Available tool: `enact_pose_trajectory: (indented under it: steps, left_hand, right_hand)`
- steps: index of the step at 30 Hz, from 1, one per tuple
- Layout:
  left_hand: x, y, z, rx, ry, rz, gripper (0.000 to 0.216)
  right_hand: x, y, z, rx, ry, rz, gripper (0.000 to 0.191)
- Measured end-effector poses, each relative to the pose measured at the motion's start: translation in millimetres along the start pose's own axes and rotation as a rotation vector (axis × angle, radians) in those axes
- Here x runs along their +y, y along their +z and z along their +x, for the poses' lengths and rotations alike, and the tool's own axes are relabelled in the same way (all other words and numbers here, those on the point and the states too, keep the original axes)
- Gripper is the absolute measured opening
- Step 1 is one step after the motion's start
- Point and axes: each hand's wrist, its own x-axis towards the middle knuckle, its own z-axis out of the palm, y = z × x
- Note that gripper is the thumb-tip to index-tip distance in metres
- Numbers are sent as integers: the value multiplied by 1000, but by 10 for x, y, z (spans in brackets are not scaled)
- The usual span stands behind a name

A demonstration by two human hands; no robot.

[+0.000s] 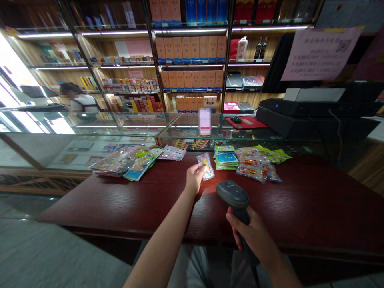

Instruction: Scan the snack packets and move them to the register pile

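Note:
My left hand (195,176) pinches a small clear snack packet (207,166) by its left side, just above the dark red wooden table. My right hand (249,224) is wrapped round the handle of a grey barcode scanner (232,194), whose head points forward and left toward the packet. A reddish glow shows on the table between them. Right of the packet lies a stack of green and blue snack packets (225,158), then a pile of clear and red packets (255,164). Over on the left are larger snack bags (141,164) and a pinkish packet (172,153).
A glass display counter (129,124) runs behind the wooden table (120,204). At the right stand a monitor with a paper sign (319,54) and a black cash drawer (303,118). A mouse (236,119) rests on a red pad. Another person (82,102) is at the far left.

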Motion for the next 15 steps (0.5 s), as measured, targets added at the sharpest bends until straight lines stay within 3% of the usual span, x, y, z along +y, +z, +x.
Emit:
enact_pose_trajectory:
  steps: [15]
  left_hand:
    - [38,5,-8,15,-23,-19,38]
  right_hand:
    - [-44,-25,-62,31,-1,-57,50]
